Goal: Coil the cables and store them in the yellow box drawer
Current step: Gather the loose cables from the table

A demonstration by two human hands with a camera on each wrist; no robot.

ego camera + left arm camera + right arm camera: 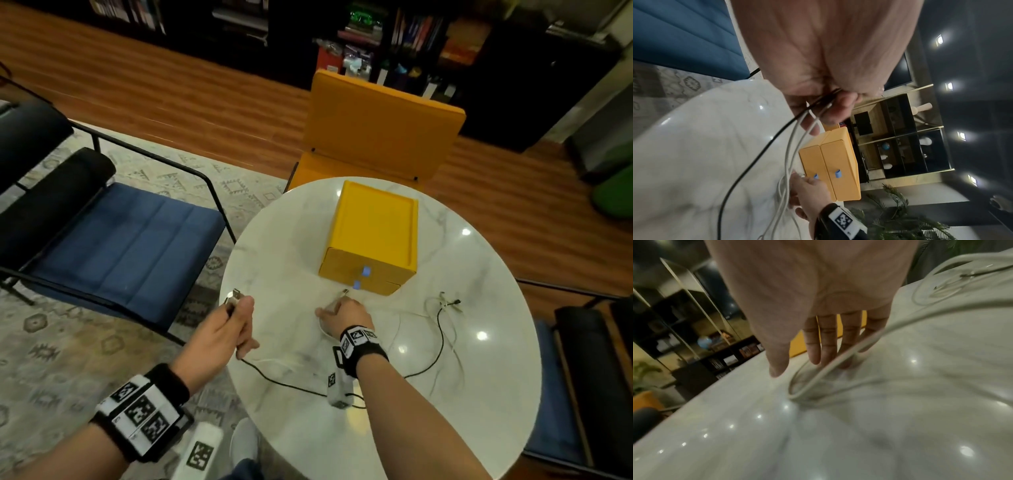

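Observation:
The yellow box stands at the back of the round white marble table, both drawers shut, with blue knobs. My left hand hovers over the table's left edge and grips the plug ends of a black cable and white cables; the left wrist view shows its fingers curled round them. My right hand lies in front of the box with straight fingers touching the tabletop over a white cable loop. The far cable ends lie tangled at the right.
A yellow chair stands behind the table, a blue-cushioned chair to the left and another dark chair at the right. Dark bookshelves line the far wall. A patterned rug covers the floor on the left.

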